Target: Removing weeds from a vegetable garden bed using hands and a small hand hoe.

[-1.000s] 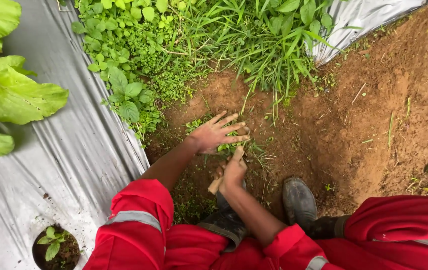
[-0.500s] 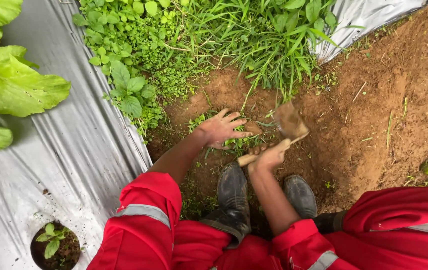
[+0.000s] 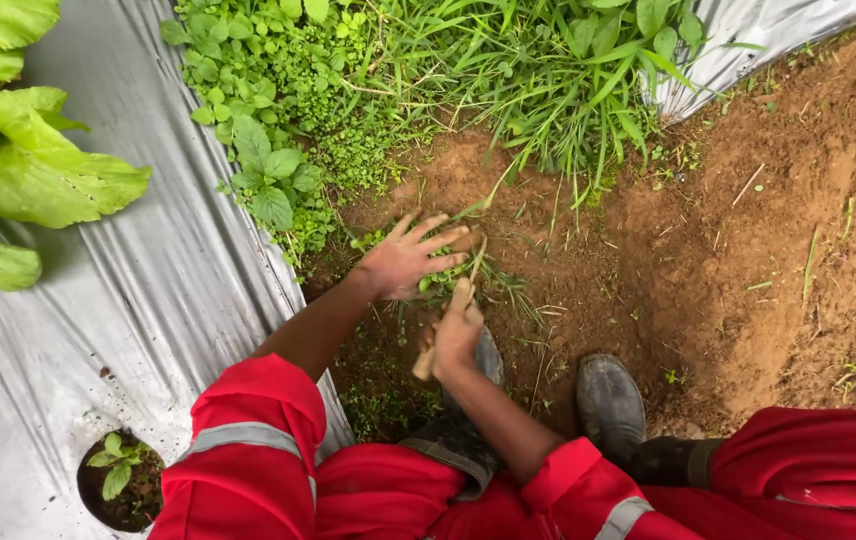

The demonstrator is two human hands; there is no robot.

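My left hand (image 3: 406, 258) lies spread, fingers apart, on a small clump of green weeds (image 3: 440, 282) growing in the brown soil (image 3: 728, 240). My right hand (image 3: 457, 332) grips the wooden handle of a small hand hoe (image 3: 448, 320), driven down into the weeds just under the left hand's fingers. The tool's blade is buried among the leaves and hidden. Both arms wear red sleeves with grey reflective bands. My two dark rubber boots (image 3: 608, 400) stand on the soil just below the hands.
Silver plastic mulch sheet (image 3: 128, 300) covers the bed on the left, with a seedling in a planting hole (image 3: 118, 478) and large leafy plants (image 3: 38, 170). Dense weeds and grass (image 3: 468, 70) fill the top. More silver sheet (image 3: 768, 30) lies top right.
The right hand had lifted the hoe up and to the right, blade showing; now it has swung down into the weeds by the left hand, which stayed spread on the clump.
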